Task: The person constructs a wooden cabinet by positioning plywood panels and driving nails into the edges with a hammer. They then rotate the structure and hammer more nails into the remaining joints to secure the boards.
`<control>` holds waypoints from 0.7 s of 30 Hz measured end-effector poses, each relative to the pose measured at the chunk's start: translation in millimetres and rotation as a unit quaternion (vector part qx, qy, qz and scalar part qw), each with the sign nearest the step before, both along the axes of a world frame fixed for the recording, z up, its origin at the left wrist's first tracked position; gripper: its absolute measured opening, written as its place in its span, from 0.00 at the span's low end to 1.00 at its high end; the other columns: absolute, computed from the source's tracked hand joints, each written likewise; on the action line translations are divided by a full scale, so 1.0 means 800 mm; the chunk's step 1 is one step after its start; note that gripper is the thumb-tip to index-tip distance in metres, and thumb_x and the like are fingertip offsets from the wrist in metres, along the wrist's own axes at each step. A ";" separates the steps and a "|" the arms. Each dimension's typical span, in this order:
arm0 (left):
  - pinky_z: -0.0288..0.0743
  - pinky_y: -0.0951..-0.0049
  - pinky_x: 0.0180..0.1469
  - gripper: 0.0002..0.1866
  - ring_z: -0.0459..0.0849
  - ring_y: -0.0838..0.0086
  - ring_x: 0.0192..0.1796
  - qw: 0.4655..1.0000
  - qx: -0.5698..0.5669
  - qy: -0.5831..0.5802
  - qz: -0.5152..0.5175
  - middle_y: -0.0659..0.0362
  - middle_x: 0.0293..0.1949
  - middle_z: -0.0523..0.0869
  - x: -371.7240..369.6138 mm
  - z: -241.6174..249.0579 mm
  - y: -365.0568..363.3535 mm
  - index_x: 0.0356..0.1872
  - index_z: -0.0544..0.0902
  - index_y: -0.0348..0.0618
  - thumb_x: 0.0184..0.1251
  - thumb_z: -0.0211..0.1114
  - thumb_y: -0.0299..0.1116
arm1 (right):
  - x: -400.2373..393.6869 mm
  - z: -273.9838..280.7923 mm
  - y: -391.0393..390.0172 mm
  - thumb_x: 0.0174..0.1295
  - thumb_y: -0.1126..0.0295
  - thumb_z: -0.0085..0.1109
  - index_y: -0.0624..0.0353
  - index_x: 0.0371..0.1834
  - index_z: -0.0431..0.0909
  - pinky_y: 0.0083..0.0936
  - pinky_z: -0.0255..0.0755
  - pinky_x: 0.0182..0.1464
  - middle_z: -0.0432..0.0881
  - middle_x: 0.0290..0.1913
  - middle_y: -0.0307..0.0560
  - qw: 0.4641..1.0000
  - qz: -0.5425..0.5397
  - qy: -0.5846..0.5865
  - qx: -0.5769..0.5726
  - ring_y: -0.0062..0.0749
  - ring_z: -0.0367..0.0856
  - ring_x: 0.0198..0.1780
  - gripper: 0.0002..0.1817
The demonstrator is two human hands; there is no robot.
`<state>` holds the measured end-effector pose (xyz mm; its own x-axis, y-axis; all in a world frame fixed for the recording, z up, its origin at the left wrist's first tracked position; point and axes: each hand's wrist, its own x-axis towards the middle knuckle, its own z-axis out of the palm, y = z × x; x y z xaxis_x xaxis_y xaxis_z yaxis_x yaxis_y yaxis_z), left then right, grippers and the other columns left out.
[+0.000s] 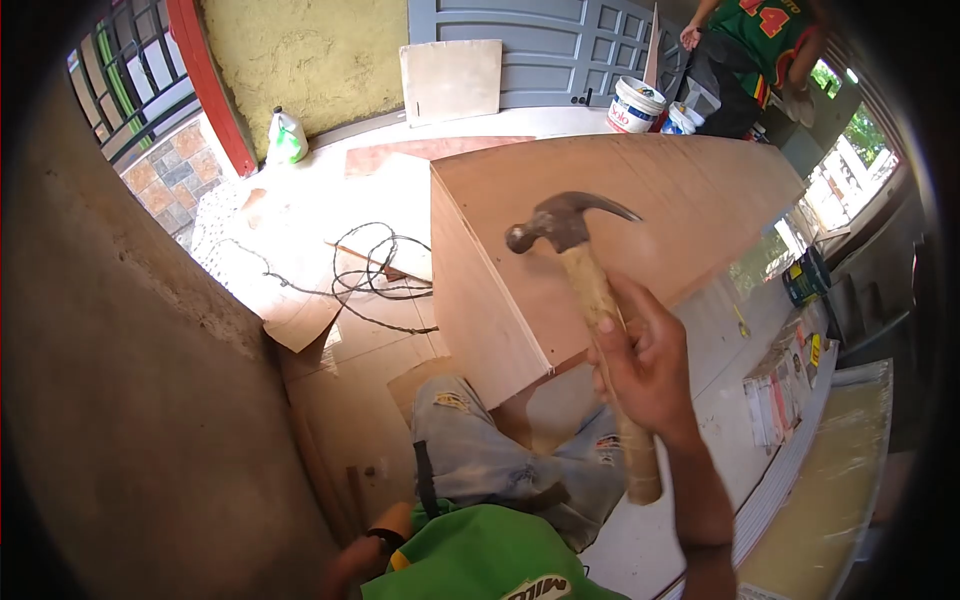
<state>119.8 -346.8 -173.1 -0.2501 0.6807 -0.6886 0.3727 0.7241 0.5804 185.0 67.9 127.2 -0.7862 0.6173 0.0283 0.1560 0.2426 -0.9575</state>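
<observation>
My right hand (pixel 655 365) is wrapped around the wooden handle of a claw hammer (pixel 590 275), with the thumb lying along the handle. The steel head is raised, its face to the left and its claw to the right. Behind it in this view lies a large plywood box (pixel 680 190), its long top panel stretching away to the right and a narrower side (pixel 485 300) facing left. My left hand (pixel 350 572) is low beside my left hip, near the wall, dark and blurred, with its fingers not distinguishable. A dark band circles that wrist.
A black cord (pixel 385 270) lies coiled on the floor left of the box. A white bucket (pixel 636 105) and a person (pixel 755 60) in a green jersey are at the back right. A jug (pixel 287 137) stands by the yellow wall. A rough wall (pixel 130 370) rises close on my left.
</observation>
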 end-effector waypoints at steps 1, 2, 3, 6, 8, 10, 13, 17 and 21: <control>0.80 0.56 0.52 0.17 0.87 0.50 0.46 0.999 -0.004 0.003 0.043 0.46 0.41 0.88 0.008 -0.024 0.006 0.43 0.87 0.37 0.61 0.62 0.39 | 0.003 -0.014 -0.003 0.73 0.68 0.52 0.67 0.71 0.63 0.19 0.71 0.22 0.78 0.28 0.44 1.000 0.001 0.001 0.001 0.19 0.76 0.20 0.26; 0.80 0.56 0.52 0.17 0.87 0.50 0.46 0.996 -0.005 0.009 0.087 0.46 0.41 0.88 0.016 -0.049 0.018 0.43 0.87 0.37 0.61 0.62 0.39 | 0.008 -0.031 -0.008 0.73 0.68 0.52 0.68 0.70 0.64 0.18 0.70 0.21 0.77 0.26 0.43 0.999 -0.044 0.031 -0.010 0.18 0.75 0.20 0.25; 0.80 0.56 0.52 0.17 0.87 0.50 0.46 0.992 -0.006 0.014 0.123 0.46 0.42 0.88 0.023 -0.073 0.029 0.43 0.87 0.37 0.61 0.62 0.39 | 0.011 -0.044 -0.012 0.73 0.68 0.52 0.68 0.69 0.64 0.18 0.69 0.20 0.76 0.25 0.41 0.994 -0.089 0.060 -0.023 0.17 0.74 0.19 0.24; 0.80 0.56 0.52 0.17 0.87 0.50 0.46 0.982 -0.005 0.028 0.186 0.46 0.42 0.88 0.030 -0.112 0.045 0.44 0.87 0.38 0.61 0.62 0.39 | 0.018 -0.062 -0.020 0.74 0.66 0.52 0.65 0.69 0.65 0.18 0.69 0.18 0.75 0.24 0.42 0.984 -0.118 0.096 -0.089 0.19 0.73 0.18 0.24; 0.80 0.56 0.52 0.17 0.87 0.50 0.46 0.980 -0.009 0.033 0.198 0.46 0.42 0.88 0.030 -0.118 0.049 0.44 0.87 0.38 0.61 0.62 0.39 | 0.017 -0.053 -0.025 0.73 0.69 0.52 0.66 0.69 0.64 0.18 0.69 0.19 0.75 0.24 0.41 0.979 -0.123 0.103 -0.127 0.18 0.74 0.18 0.24; 0.80 0.57 0.52 0.17 0.87 0.50 0.47 0.979 -0.011 0.039 0.202 0.46 0.42 0.88 0.028 -0.117 0.047 0.44 0.87 0.38 0.61 0.62 0.39 | 0.018 -0.053 -0.021 0.73 0.71 0.52 0.68 0.69 0.64 0.18 0.70 0.19 0.74 0.24 0.40 0.972 -0.128 0.114 -0.161 0.18 0.74 0.19 0.24; 0.80 0.57 0.52 0.17 0.87 0.50 0.47 0.977 -0.016 0.044 0.208 0.46 0.42 0.88 0.027 -0.117 0.041 0.44 0.87 0.38 0.62 0.62 0.40 | 0.019 -0.059 -0.015 0.72 0.72 0.53 0.68 0.69 0.63 0.18 0.70 0.19 0.74 0.25 0.40 0.980 -0.094 0.131 -0.119 0.18 0.73 0.19 0.24; 0.80 0.57 0.52 0.17 0.87 0.50 0.47 0.975 -0.025 0.054 0.213 0.46 0.42 0.88 0.030 -0.116 0.034 0.45 0.87 0.38 0.62 0.62 0.40 | 0.021 -0.059 -0.012 0.72 0.72 0.53 0.68 0.69 0.63 0.17 0.70 0.19 0.73 0.25 0.39 0.978 -0.080 0.134 -0.139 0.17 0.72 0.19 0.25; 0.80 0.57 0.52 0.17 0.87 0.50 0.47 0.972 -0.030 0.063 0.222 0.46 0.42 0.88 0.031 -0.120 0.032 0.45 0.87 0.38 0.62 0.62 0.40 | 0.020 -0.065 -0.011 0.72 0.74 0.53 0.68 0.70 0.62 0.18 0.69 0.19 0.73 0.25 0.39 0.977 -0.076 0.149 -0.135 0.17 0.71 0.18 0.25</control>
